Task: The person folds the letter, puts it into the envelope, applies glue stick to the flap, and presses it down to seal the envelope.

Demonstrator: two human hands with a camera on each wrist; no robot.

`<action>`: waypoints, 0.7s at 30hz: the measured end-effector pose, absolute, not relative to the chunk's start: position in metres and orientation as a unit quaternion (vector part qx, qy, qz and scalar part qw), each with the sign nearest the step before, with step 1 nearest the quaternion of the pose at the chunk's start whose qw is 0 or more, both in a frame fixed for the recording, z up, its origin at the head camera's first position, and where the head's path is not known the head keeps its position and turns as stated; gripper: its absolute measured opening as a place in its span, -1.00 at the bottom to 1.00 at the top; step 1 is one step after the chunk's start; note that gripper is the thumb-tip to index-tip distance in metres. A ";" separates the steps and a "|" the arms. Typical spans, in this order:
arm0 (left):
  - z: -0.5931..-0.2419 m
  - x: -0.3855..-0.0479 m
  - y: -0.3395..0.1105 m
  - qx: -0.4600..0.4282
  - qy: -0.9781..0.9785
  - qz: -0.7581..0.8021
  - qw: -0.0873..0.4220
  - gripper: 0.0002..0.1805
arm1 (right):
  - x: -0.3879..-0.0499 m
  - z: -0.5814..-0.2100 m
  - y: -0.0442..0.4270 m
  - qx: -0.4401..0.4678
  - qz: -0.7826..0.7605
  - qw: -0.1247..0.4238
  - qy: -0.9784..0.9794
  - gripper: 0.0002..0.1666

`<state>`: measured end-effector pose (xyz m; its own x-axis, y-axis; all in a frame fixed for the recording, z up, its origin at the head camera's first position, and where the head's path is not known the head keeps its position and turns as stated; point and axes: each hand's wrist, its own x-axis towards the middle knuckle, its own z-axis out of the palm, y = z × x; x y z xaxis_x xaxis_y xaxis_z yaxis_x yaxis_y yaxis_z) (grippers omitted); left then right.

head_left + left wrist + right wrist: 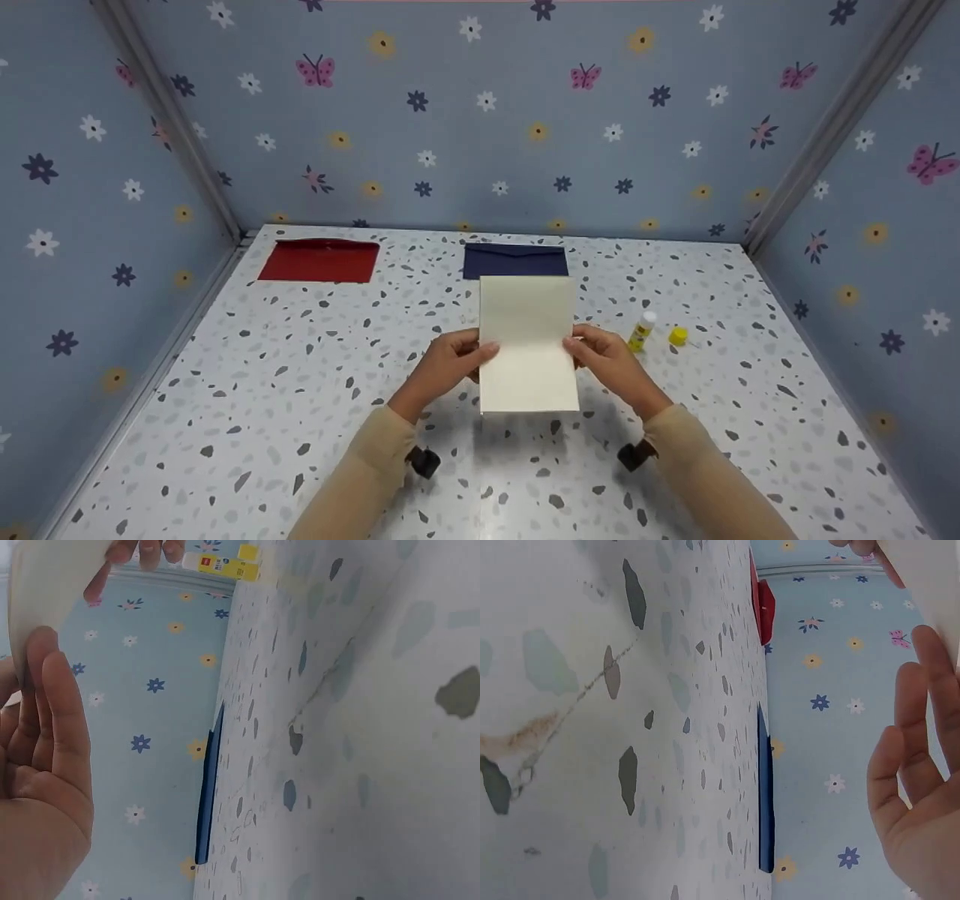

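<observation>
A cream-coloured sheet of paper (528,375), with a faint crease across it, is held up above the table between both hands. My left hand (451,361) pinches its left edge, thumb on the front and fingers behind. On the opposite edge, my right hand (609,363) pinches it the same way. Behind the sheet's top edge lies a dark blue envelope (516,262), partly covered by the paper in the head view. In the left wrist view the paper (52,585) bends slightly between the fingers.
A red envelope (319,262) lies at the back left, its flap raised. Right of my right hand a glue stick (642,331) stands beside its yellow cap (678,336). Flower-patterned walls (480,112) enclose the speckled white table (300,420) at the back and sides.
</observation>
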<state>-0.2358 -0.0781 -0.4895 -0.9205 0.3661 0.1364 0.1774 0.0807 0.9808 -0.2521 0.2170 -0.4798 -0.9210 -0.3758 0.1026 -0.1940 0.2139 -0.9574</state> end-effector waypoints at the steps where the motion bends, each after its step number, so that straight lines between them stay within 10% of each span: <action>1: -0.489 -0.236 -0.079 0.191 0.726 0.657 0.075 -0.65 | -0.251 -0.480 0.217 -0.190 -0.603 0.078 0.771 -0.63; 21: -0.472 -0.243 -0.086 0.272 0.711 0.636 0.130 -0.46 | -0.246 -0.472 0.218 -0.267 -0.613 0.104 0.737 -0.61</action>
